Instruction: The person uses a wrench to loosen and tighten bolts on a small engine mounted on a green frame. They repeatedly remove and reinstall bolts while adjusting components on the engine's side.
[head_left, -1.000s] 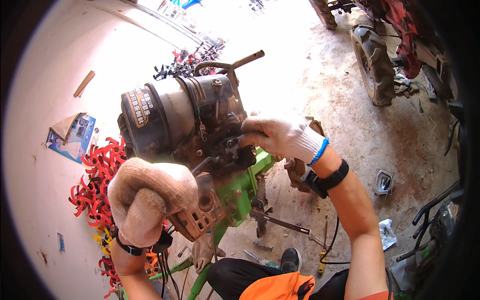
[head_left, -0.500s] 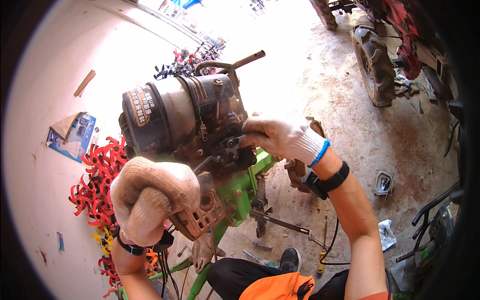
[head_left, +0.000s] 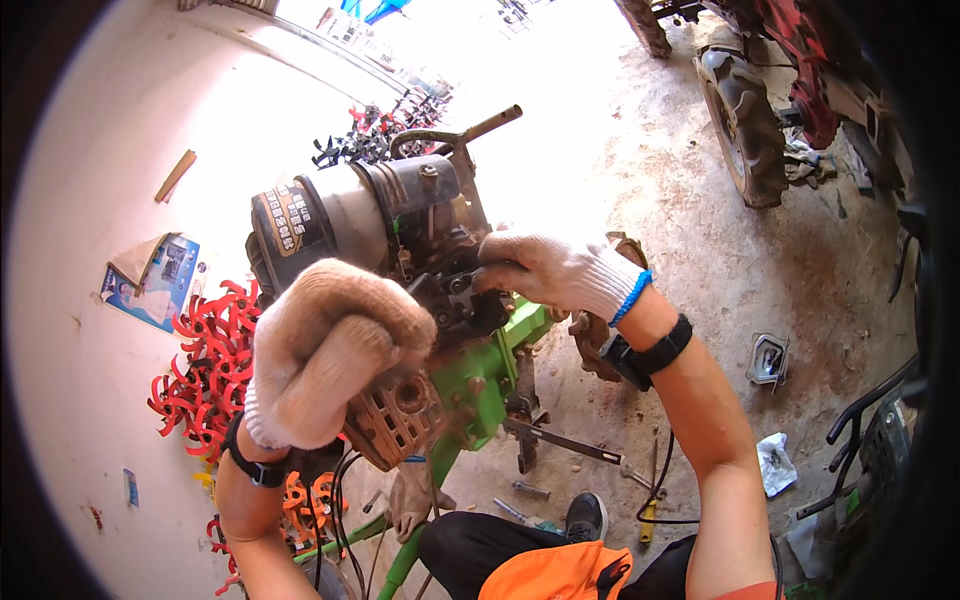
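An engine with a black-capped, pale cylindrical housing [head_left: 348,215] sits on a green machine frame [head_left: 478,385]. My left hand [head_left: 335,350], in a soiled white knit glove, is closed in a fist before the engine's near side; what it grips, if anything, is hidden behind the fingers. On the engine's right side my right hand [head_left: 555,268], gloved too, has its fingers bent and pressed on a dark metal engine part [head_left: 462,298] with bolts in it. Below the left fist is a rusty slotted cover [head_left: 395,425].
Red curved blades [head_left: 210,350] are heaped along the left wall. A flat metal bar [head_left: 565,440], a yellow-handled tool [head_left: 648,520] and a small metal tray [head_left: 768,358] are on the floor to the right. A large tyre [head_left: 742,125] stands at the far right.
My left fist has moved up and to the right, closer to the engine part, and now covers a bent metal rod seen before. My right hand has stayed nearly in place.
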